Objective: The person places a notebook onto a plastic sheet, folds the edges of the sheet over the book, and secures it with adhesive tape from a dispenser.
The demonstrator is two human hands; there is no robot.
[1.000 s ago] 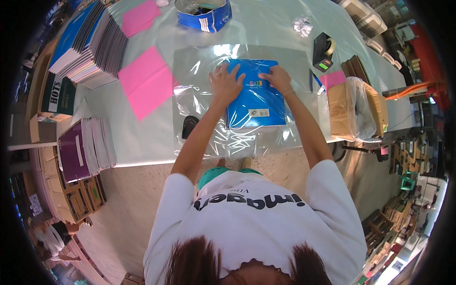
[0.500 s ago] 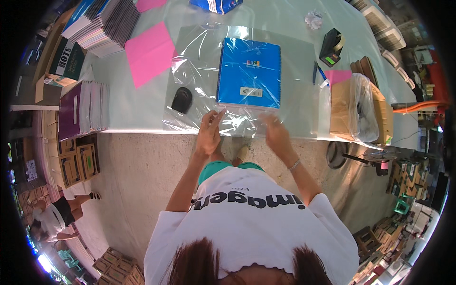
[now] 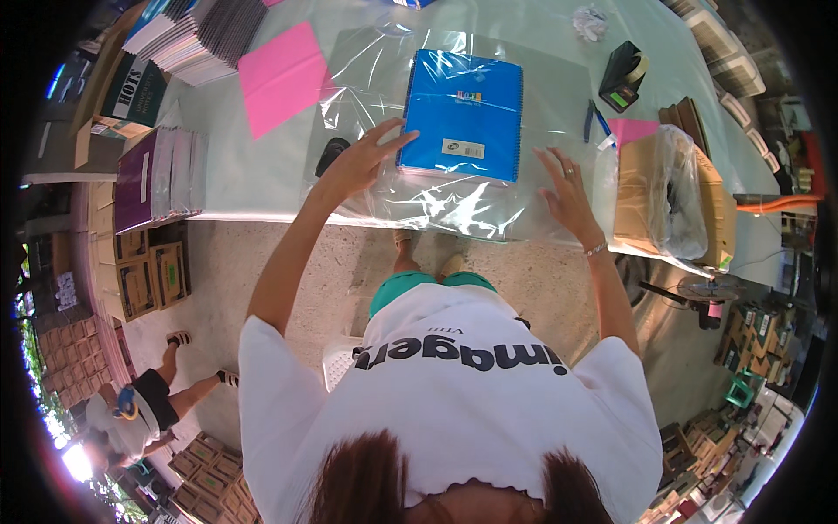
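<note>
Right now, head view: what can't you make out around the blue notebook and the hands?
- Left hand: whether its fingertips touch the blue notebook or only the clear plastic sheet; glare hides the contact.
- Right hand: palm side faces away, so contact with the sheet is unclear.
- Dark object by the left hand: too small to identify.
- Book stacks: cut off by the top edge.

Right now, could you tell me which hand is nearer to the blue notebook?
Left. The left hand touches the blue notebook's left edge; the right hand hovers just off its lower right corner.
</note>
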